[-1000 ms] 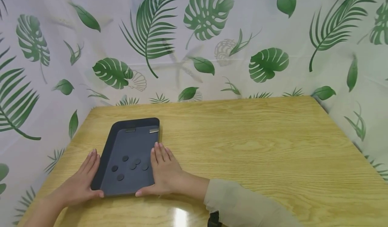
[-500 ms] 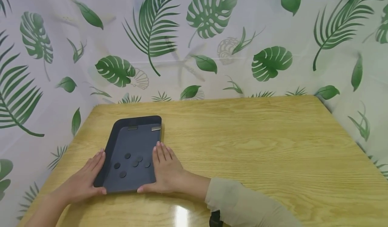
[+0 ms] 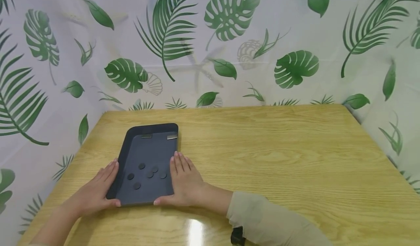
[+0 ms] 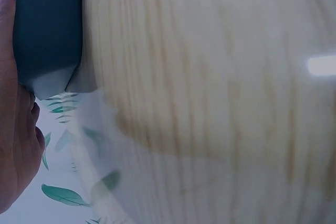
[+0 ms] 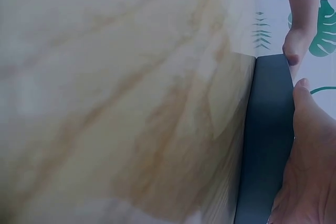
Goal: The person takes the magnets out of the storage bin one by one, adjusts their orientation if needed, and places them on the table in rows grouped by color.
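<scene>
A dark blue-grey rectangular tray (image 3: 152, 153) lies on the left part of the table in the head view. Along its left side rest the straight fingers of my left hand (image 3: 96, 191), thumb at the near edge. My right hand (image 3: 187, 184) lies flat against the right side, its thumb likewise at the near edge. Inside, several dark round discs, one of them a disc (image 3: 136, 185) near the front, are scattered over the nearer half. Two small rectangular pieces sit at the far end, a shiny one (image 3: 172, 137) and a darker one (image 3: 146, 136). The wrist views show the tray's outer wall (image 5: 268, 129).
The wood-grain table (image 3: 279, 165) stretches to the right of the tray. A white cloth with green leaves (image 3: 226, 70) hangs behind the table and along both sides. A bright reflection shows on the tabletop near the front.
The tray, with both hands on its sides, has shifted a little to the right and away. The discs and small rectangular pieces keep their places in it. The head view has shifted slightly.
</scene>
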The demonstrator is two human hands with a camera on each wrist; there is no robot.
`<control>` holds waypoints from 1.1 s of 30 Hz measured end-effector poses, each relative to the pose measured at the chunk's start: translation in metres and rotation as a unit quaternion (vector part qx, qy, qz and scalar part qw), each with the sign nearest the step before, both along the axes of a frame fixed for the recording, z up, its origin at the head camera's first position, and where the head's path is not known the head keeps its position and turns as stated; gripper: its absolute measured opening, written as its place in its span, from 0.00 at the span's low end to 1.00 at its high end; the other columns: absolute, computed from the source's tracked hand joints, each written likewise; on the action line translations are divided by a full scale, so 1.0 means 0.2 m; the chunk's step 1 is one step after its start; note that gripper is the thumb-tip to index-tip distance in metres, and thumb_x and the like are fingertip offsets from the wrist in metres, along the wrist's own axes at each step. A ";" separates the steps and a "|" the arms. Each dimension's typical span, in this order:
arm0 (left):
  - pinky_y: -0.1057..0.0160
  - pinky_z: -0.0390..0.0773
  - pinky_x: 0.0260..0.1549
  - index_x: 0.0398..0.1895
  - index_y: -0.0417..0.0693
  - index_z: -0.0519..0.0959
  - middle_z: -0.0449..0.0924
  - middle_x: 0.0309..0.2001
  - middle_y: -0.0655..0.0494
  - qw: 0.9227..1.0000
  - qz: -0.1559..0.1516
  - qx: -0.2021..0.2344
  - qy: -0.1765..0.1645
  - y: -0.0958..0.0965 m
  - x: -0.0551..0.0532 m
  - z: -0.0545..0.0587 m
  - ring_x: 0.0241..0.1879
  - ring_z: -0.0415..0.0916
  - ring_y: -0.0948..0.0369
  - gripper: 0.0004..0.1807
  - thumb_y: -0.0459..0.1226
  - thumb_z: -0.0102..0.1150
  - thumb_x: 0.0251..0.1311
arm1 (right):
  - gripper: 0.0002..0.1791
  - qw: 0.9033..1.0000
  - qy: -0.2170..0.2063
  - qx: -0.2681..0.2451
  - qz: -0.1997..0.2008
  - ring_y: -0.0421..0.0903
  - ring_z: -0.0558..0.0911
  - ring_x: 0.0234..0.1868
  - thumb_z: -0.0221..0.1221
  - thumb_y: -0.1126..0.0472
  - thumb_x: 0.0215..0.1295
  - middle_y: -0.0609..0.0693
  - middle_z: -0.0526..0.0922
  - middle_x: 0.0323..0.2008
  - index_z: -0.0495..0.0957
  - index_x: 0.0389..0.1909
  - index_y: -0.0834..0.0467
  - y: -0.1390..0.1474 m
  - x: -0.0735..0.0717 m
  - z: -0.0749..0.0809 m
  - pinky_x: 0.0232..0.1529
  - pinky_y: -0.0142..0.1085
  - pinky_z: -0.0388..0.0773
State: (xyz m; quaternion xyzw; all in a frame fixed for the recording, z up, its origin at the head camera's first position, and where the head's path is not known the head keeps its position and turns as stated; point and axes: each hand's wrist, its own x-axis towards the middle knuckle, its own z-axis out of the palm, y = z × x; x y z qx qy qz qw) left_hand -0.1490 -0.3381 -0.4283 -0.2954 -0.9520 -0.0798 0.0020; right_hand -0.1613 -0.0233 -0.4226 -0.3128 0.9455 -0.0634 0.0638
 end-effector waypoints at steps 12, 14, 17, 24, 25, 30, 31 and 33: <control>0.77 0.21 0.64 0.73 0.33 0.38 0.42 0.73 0.33 1.000 -0.006 -0.009 0.006 0.06 -0.04 0.01 0.73 0.23 0.65 0.62 0.68 0.51 0.52 | 0.68 1.000 0.013 0.013 0.004 0.58 0.37 0.74 0.34 0.15 0.48 0.65 0.35 0.74 0.40 0.73 0.67 0.06 -0.03 0.00 0.73 0.47 0.39; 0.77 0.21 0.64 0.73 0.33 0.38 0.43 0.73 0.33 1.000 -0.004 -0.009 0.003 0.06 -0.04 0.01 0.72 0.21 0.69 0.63 0.68 0.53 0.51 | 0.68 1.000 0.009 0.011 0.003 0.58 0.36 0.74 0.35 0.15 0.48 0.64 0.35 0.74 0.40 0.73 0.67 0.06 -0.03 0.00 0.73 0.47 0.39; 0.78 0.21 0.63 0.73 0.33 0.38 0.44 0.72 0.31 1.000 0.002 -0.010 -0.002 0.07 -0.05 0.00 0.72 0.23 0.67 0.63 0.66 0.55 0.50 | 0.68 1.000 0.002 0.005 0.001 0.58 0.36 0.74 0.36 0.15 0.48 0.64 0.34 0.74 0.39 0.73 0.67 0.07 -0.03 0.00 0.73 0.47 0.39; 0.78 0.21 0.63 0.73 0.33 0.38 0.42 0.73 0.33 0.999 0.019 -0.016 -0.026 0.11 -0.06 0.00 0.75 0.31 0.54 0.63 0.63 0.60 0.49 | 0.67 1.000 -0.011 0.008 -0.004 0.57 0.34 0.74 0.35 0.15 0.49 0.64 0.33 0.74 0.38 0.73 0.66 0.11 -0.03 0.00 0.73 0.47 0.38; 0.78 0.21 0.63 0.73 0.33 0.38 0.42 0.73 0.33 0.999 0.018 -0.015 -0.026 0.12 -0.06 0.00 0.75 0.33 0.52 0.63 0.63 0.60 0.49 | 0.67 1.000 -0.011 0.007 -0.005 0.57 0.34 0.74 0.35 0.15 0.49 0.64 0.33 0.74 0.38 0.73 0.67 0.11 -0.03 0.00 0.73 0.47 0.38; 0.75 0.22 0.65 0.73 0.32 0.40 0.42 0.73 0.33 1.000 0.011 -0.012 -0.016 0.14 -0.07 0.01 0.73 0.41 0.45 0.62 0.64 0.59 0.50 | 0.67 1.000 -0.001 0.008 -0.004 0.58 0.36 0.74 0.36 0.16 0.51 0.65 0.34 0.73 0.39 0.73 0.68 0.14 -0.03 0.01 0.73 0.48 0.40; 0.75 0.22 0.65 0.73 0.31 0.41 0.42 0.73 0.33 1.000 0.010 -0.011 -0.016 0.15 -0.07 0.01 0.73 0.42 0.45 0.62 0.64 0.58 0.50 | 0.66 1.000 0.002 0.008 -0.004 0.58 0.36 0.74 0.36 0.17 0.51 0.65 0.35 0.73 0.40 0.73 0.68 0.14 -0.03 0.01 0.73 0.48 0.40; 0.75 0.22 0.65 0.73 0.31 0.40 0.41 0.73 0.33 1.000 0.013 -0.011 -0.018 0.16 -0.07 0.00 0.73 0.41 0.45 0.62 0.64 0.57 0.50 | 0.66 1.000 0.005 0.007 -0.003 0.59 0.37 0.74 0.37 0.17 0.51 0.66 0.35 0.73 0.40 0.73 0.68 0.15 -0.03 0.01 0.73 0.48 0.41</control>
